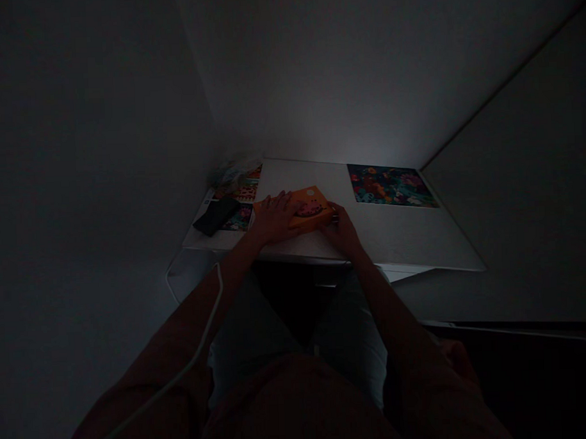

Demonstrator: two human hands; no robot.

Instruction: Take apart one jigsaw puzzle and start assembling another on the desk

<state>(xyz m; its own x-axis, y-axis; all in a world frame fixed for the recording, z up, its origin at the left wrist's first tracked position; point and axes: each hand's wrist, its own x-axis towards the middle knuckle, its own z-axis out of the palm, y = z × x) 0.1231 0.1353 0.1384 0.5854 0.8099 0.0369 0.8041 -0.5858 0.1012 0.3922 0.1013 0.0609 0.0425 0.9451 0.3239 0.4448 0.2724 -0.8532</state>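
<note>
The orange box point(311, 193) sits on the bench point(399, 235); the left hand point(274, 219) spreads across its top, the right hand point(343, 229) curls at its end (too dim to confirm a grip). Light, even pressure should steady it.

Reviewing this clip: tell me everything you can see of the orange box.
The orange box is flat, roughly rectangular and looks like cardboard, with a pink, dark-spotted picture and a small pale round mark on top. It seems closed, though part is hidden. It sits near the front edge of the white table, apparently lying flat. The left hand spreads over its left part; the right hand is at its right end. It is too dark to read any lettering.
</note>
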